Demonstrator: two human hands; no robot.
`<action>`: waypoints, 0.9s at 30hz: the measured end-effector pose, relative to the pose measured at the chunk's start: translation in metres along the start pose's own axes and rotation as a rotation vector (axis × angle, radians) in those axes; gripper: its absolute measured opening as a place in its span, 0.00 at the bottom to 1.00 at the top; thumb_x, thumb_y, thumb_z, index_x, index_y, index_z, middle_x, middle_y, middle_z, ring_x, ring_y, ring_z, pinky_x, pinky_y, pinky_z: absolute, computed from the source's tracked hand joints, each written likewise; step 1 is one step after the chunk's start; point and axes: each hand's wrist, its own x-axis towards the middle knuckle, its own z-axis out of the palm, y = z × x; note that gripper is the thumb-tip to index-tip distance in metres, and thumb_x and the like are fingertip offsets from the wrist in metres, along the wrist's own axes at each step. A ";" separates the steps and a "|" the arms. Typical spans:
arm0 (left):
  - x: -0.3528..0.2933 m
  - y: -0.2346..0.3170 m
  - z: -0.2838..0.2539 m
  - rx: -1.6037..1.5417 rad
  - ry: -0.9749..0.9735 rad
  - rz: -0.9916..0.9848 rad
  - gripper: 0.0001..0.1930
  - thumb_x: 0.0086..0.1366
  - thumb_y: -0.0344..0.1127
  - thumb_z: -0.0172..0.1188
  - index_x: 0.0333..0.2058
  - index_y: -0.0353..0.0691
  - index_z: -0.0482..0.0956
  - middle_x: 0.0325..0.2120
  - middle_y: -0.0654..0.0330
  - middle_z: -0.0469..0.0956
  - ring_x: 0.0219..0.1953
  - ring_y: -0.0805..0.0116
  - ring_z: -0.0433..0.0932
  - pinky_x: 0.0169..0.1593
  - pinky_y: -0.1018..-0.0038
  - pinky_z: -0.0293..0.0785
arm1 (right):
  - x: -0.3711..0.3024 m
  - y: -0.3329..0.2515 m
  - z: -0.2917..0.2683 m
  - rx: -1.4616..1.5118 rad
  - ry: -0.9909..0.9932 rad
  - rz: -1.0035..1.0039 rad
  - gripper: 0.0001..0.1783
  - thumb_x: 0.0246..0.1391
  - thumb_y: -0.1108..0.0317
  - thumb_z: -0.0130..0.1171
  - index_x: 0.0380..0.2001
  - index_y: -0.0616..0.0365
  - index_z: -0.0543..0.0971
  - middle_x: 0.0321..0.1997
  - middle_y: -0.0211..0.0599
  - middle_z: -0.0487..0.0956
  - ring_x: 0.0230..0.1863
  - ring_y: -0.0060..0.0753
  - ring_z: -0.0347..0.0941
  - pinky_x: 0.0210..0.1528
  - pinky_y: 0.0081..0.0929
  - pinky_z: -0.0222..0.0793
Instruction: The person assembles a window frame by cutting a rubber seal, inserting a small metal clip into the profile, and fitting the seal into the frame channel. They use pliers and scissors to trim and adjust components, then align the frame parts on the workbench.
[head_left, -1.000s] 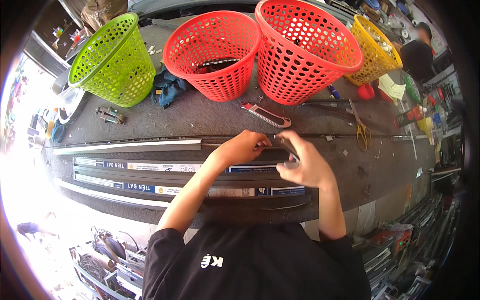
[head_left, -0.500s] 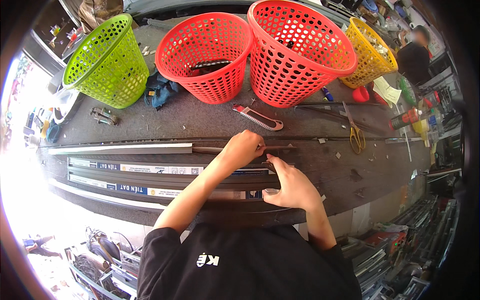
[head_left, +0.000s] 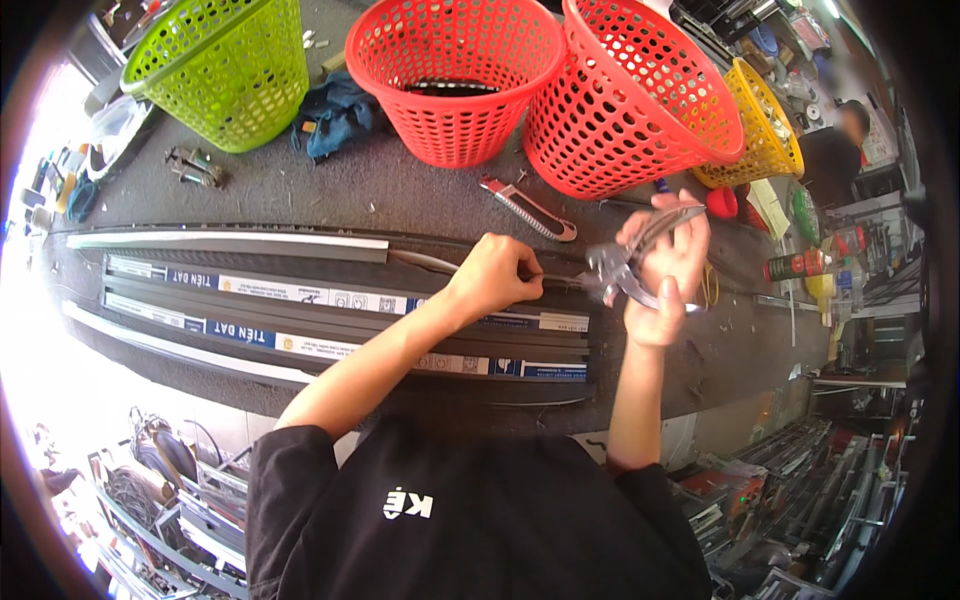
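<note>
My left hand (head_left: pixel 497 270) is closed in a pinch on a thin dark strip (head_left: pixel 425 262), which runs out from the end of a dark profile with a white strip (head_left: pixel 240 245). Just to the right, my right hand (head_left: pixel 668 270) grips a silver pair of pliers (head_left: pixel 612 268) with spread handles. The pliers' head points left at the strip's free end; motion blur hides whether they touch. Below my left hand lie several long dark profiles with blue-and-white labels (head_left: pixel 300 343). A red and silver utility knife (head_left: pixel 530 208) lies beyond my hands.
Along the back stand a green basket (head_left: pixel 225 75), two red baskets (head_left: pixel 455 125) (head_left: pixel 625 120) and a yellow basket (head_left: pixel 765 130). A blue cloth (head_left: pixel 335 115) and a small metal clamp-like tool (head_left: pixel 193 167) lie at the left. Gold scissor handles (head_left: pixel 711 285) show partly behind my right hand. A person (head_left: pixel 838 160) is at the far right.
My right hand, empty beside the left one before, now holds the pliers and has moved up and right. My left hand keeps its pinch on the strip. The whole view has shifted slightly.
</note>
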 end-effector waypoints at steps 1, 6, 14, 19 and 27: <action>0.000 -0.001 0.000 -0.003 0.010 0.023 0.09 0.50 0.33 0.67 0.29 0.33 0.86 0.22 0.50 0.83 0.26 0.60 0.84 0.36 0.70 0.78 | 0.001 0.010 0.005 -0.020 -0.033 -0.035 0.54 0.45 0.44 0.66 0.66 0.66 0.55 0.57 0.48 0.67 0.44 0.39 0.72 0.44 0.33 0.71; 0.002 -0.005 -0.002 -0.008 -0.003 0.106 0.10 0.50 0.33 0.67 0.29 0.32 0.85 0.22 0.49 0.83 0.26 0.58 0.84 0.37 0.70 0.78 | 0.004 0.050 0.020 0.057 -0.116 0.036 0.50 0.50 0.48 0.65 0.67 0.63 0.55 0.56 0.44 0.68 0.44 0.33 0.71 0.47 0.34 0.70; 0.006 -0.008 -0.008 0.031 -0.063 0.213 0.08 0.53 0.33 0.66 0.30 0.34 0.83 0.24 0.51 0.82 0.29 0.57 0.83 0.37 0.68 0.77 | 0.017 0.067 0.019 0.062 -0.074 0.311 0.25 0.60 0.59 0.55 0.54 0.65 0.66 0.45 0.41 0.75 0.36 0.27 0.74 0.40 0.29 0.73; 0.007 -0.008 -0.010 0.045 -0.064 0.246 0.08 0.55 0.33 0.65 0.31 0.35 0.83 0.25 0.52 0.83 0.30 0.56 0.83 0.38 0.68 0.77 | 0.022 0.070 0.025 -0.038 -0.052 0.382 0.19 0.61 0.61 0.56 0.48 0.62 0.67 0.38 0.36 0.73 0.33 0.24 0.74 0.34 0.26 0.74; 0.011 -0.011 -0.013 -0.060 -0.126 0.251 0.08 0.54 0.34 0.66 0.30 0.36 0.84 0.25 0.53 0.83 0.31 0.58 0.83 0.40 0.67 0.77 | 0.026 0.065 0.025 -0.171 -0.045 0.456 0.16 0.61 0.59 0.54 0.46 0.57 0.71 0.39 0.36 0.76 0.30 0.26 0.76 0.32 0.27 0.74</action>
